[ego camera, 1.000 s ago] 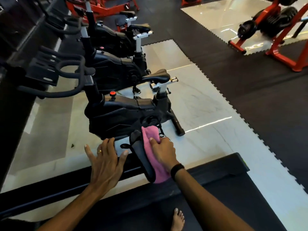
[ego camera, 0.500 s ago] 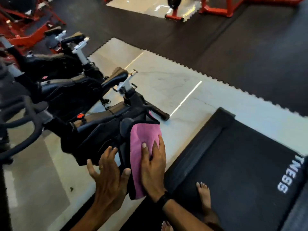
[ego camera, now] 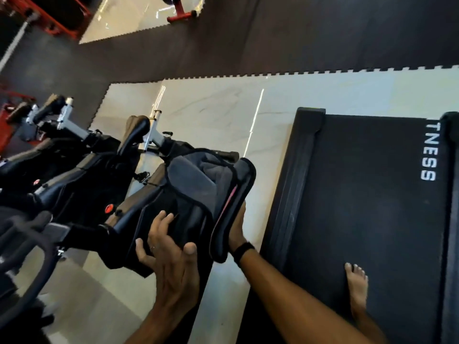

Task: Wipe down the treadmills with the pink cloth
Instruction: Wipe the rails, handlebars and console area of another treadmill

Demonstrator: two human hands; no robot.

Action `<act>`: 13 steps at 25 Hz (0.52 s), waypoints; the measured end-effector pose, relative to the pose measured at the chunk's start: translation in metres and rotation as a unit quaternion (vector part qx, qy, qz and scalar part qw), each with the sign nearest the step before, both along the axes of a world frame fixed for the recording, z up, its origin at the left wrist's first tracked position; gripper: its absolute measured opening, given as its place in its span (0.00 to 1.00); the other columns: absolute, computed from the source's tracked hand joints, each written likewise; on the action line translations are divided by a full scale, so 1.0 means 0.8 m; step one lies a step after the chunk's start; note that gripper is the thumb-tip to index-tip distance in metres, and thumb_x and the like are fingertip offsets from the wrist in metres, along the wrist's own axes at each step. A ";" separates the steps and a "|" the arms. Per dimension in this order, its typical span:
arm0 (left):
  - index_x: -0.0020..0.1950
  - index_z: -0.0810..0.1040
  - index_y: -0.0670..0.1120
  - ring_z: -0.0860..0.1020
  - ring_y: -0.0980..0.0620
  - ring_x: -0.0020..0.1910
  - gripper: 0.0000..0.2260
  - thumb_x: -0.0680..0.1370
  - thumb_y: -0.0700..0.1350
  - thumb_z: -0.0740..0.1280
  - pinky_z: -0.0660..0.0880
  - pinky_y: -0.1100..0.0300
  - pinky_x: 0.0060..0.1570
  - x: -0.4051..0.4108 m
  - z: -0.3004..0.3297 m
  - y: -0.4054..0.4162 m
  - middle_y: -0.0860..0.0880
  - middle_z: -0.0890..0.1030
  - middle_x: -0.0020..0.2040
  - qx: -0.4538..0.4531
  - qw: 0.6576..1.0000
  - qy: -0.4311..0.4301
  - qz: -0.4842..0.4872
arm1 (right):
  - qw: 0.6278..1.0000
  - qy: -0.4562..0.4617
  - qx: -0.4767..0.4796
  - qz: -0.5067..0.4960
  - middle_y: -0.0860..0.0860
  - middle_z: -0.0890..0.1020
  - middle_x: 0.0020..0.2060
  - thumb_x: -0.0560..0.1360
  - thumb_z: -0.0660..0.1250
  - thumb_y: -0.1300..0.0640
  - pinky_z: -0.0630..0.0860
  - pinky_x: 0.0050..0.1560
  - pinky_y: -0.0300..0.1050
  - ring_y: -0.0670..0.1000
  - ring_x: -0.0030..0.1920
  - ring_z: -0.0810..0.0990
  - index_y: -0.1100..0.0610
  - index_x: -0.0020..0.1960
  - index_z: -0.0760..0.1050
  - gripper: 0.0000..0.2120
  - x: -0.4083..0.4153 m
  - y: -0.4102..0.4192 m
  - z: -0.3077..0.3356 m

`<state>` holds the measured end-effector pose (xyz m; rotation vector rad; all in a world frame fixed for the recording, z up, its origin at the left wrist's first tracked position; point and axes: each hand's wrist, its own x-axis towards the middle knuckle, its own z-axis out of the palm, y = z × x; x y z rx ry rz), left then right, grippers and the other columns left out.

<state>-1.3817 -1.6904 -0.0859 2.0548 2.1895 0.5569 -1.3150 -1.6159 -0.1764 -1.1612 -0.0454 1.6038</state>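
The pink cloth (ego camera: 229,201) shows only as a thin strip along the right side of a black treadmill handrail (ego camera: 238,194). My right hand (ego camera: 237,228) lies flat against that side of the rail and presses the cloth to it; the rail hides most of the hand. My left hand (ego camera: 171,252) is spread, its fingertips touching the dark side panel (ego camera: 188,194) left of the rail. The treadmill belt (ego camera: 360,207), with white lettering, stretches out at right.
My bare foot (ego camera: 356,286) stands on the belt. Black exercise bikes (ego camera: 82,170) are parked in a row at left on the pale marble floor (ego camera: 211,108). Dark rubber mats (ego camera: 298,40) and red equipment frames (ego camera: 181,16) lie beyond.
The view swung right and down over the treadmill deck. My right hand and the cloth slid round behind the handrail, so the cloth is nearly hidden. My left hand moved up onto the side panel.
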 end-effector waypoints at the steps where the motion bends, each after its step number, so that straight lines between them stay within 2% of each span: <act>1: 0.73 0.61 0.43 0.60 0.53 0.75 0.34 0.80 0.67 0.39 0.35 0.48 0.75 -0.001 0.000 0.001 0.43 0.66 0.75 -0.002 1.000 0.005 -0.001 | 0.999 0.028 -0.005 -0.025 0.50 0.73 0.42 0.73 0.65 0.31 0.71 0.49 0.43 0.47 0.44 0.71 0.52 0.44 0.70 0.23 -0.005 -0.001 -0.004; 3: 0.73 0.60 0.43 0.60 0.54 0.75 0.34 0.80 0.67 0.40 0.36 0.46 0.75 -0.001 0.002 -0.001 0.43 0.66 0.75 0.002 1.000 0.010 -0.005 | 0.997 -0.060 0.026 -0.049 0.53 0.76 0.46 0.80 0.60 0.46 0.72 0.53 0.46 0.46 0.48 0.73 0.62 0.48 0.73 0.18 -0.024 -0.027 0.011; 4: 0.73 0.60 0.44 0.60 0.54 0.76 0.34 0.80 0.68 0.41 0.37 0.45 0.75 0.000 0.002 -0.001 0.44 0.66 0.75 0.006 1.000 0.011 -0.007 | 0.994 -0.090 0.055 -0.043 0.54 0.77 0.49 0.82 0.58 0.47 0.71 0.57 0.48 0.46 0.52 0.72 0.64 0.53 0.73 0.19 -0.037 -0.043 0.020; 5: 0.73 0.60 0.44 0.60 0.54 0.76 0.34 0.80 0.68 0.41 0.37 0.44 0.75 0.001 0.003 0.000 0.44 0.66 0.75 0.007 1.000 0.009 -0.008 | 0.990 -0.119 0.059 -0.055 0.54 0.76 0.49 0.83 0.57 0.45 0.71 0.57 0.48 0.46 0.53 0.71 0.64 0.54 0.71 0.20 -0.043 -0.053 0.018; 6: 0.73 0.60 0.44 0.60 0.53 0.76 0.35 0.79 0.69 0.42 0.37 0.45 0.75 0.001 0.004 0.001 0.45 0.65 0.75 0.004 1.000 0.004 -0.009 | 0.993 -0.085 0.052 -0.065 0.52 0.76 0.45 0.84 0.57 0.46 0.71 0.53 0.45 0.46 0.50 0.72 0.61 0.51 0.71 0.18 -0.041 -0.050 0.008; 8: 0.73 0.61 0.44 0.60 0.53 0.76 0.36 0.79 0.70 0.42 0.36 0.47 0.75 0.001 0.006 -0.001 0.45 0.65 0.75 0.002 1.000 0.000 -0.011 | 0.997 0.013 0.012 -0.076 0.47 0.76 0.37 0.84 0.58 0.55 0.72 0.47 0.45 0.45 0.41 0.74 0.56 0.44 0.71 0.11 -0.024 -0.034 -0.008; 9: 0.73 0.61 0.44 0.61 0.53 0.76 0.36 0.78 0.71 0.42 0.36 0.47 0.75 0.003 0.006 -0.002 0.45 0.65 0.75 0.004 1.000 0.000 -0.014 | 0.997 0.021 -0.019 -0.072 0.49 0.76 0.39 0.83 0.57 0.55 0.72 0.48 0.48 0.47 0.43 0.73 0.55 0.45 0.71 0.10 -0.019 -0.026 -0.009; 11: 0.72 0.61 0.44 0.62 0.49 0.76 0.36 0.78 0.71 0.43 0.37 0.42 0.75 0.005 0.007 -0.001 0.44 0.66 0.75 0.008 1.000 0.000 -0.018 | 0.997 -0.050 -0.032 -0.051 0.54 0.77 0.49 0.79 0.53 0.52 0.73 0.59 0.51 0.51 0.51 0.75 0.57 0.51 0.72 0.12 -0.017 -0.033 0.013; 13: 0.73 0.61 0.44 0.63 0.46 0.76 0.36 0.78 0.70 0.44 0.39 0.36 0.74 0.000 0.006 0.000 0.43 0.66 0.75 0.013 1.000 -0.001 -0.019 | 0.982 -0.174 0.069 -0.038 0.60 0.77 0.63 0.77 0.55 0.51 0.68 0.69 0.53 0.56 0.65 0.75 0.60 0.64 0.74 0.21 -0.029 -0.056 0.049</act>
